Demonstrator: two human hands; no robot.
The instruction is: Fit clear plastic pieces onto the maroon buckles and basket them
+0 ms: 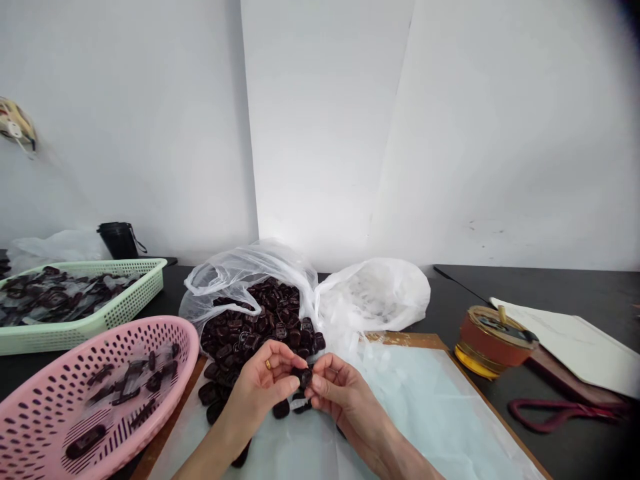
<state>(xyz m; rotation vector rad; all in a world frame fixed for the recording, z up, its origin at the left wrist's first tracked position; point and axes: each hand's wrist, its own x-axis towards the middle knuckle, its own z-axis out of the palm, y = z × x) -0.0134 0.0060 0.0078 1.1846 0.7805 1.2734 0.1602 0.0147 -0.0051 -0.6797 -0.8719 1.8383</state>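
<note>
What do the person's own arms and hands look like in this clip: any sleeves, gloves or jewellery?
Both hands are bare, no gloves. The left hand wears a gold-coloured ring on one finger. The right hand shows no ring. Both forearms are uncovered as far as visible, with no sleeves, watch or bracelet.

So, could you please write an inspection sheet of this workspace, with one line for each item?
Surface: dark table with a wooden board and a pale sheet on it.
Job's things: one dark piece held between both hands; open plastic bag full of dark pieces, some spilled on the sheet.
Clutter: pink basket, green basket, white bag, round tin, scissors, papers, black cup.
Grippers: left hand with a ring and right hand both pinch the piece.
Cables: nothing seen.
Surroundings: plain white wall.
</note>
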